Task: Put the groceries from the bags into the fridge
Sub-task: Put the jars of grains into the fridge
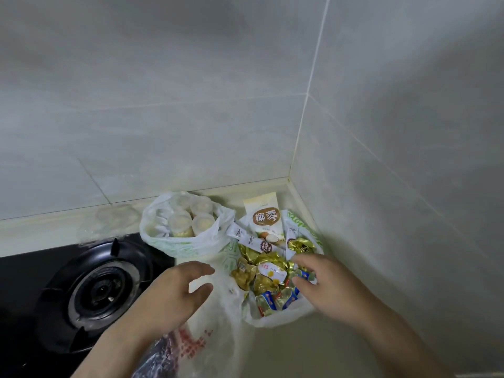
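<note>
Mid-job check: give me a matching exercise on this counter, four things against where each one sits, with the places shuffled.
Things:
1 gas burner
2 lidded cups
3 cream packet
4 right hand

Places:
A upright, nearest the wall corner
B over the wrapped snacks
C on the black hob
D inside the white bag beside the burner

Pairs: 1-C, 2-D, 3-A, 4-B.
</note>
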